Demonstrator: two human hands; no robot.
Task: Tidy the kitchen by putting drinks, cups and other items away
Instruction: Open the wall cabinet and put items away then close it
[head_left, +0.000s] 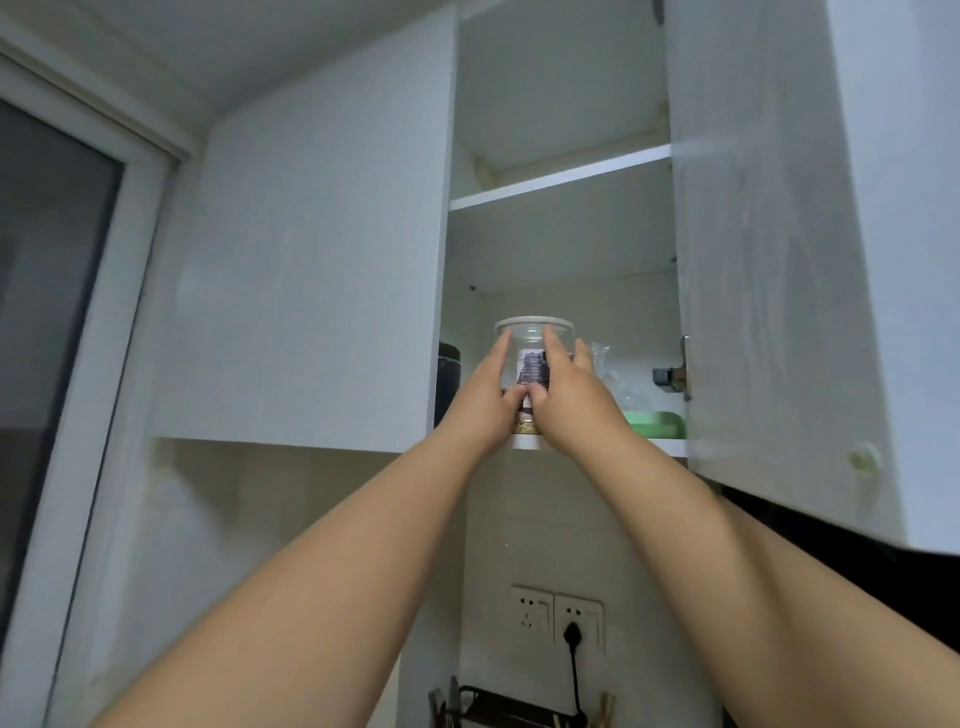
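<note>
A clear jar (534, 343) with a pale lid and a dark label stands on the lower shelf (670, 447) of an open white wall cabinet, a little grain-like stuff at its bottom. My left hand (485, 397) presses on its left side and my right hand (569, 400) on its right side, thumbs meeting in front of the label. Both arms reach up from below. The jar's lower half is hidden behind my hands.
A dark jar (449, 379) stands left of the clear one; crumpled clear plastic (615, 374) and a green flat container (655, 422) lie to its right. The open cabinet door (769, 260) hangs at right. An upper shelf (561, 179) shows nothing on it. Wall sockets (556, 616) sit below.
</note>
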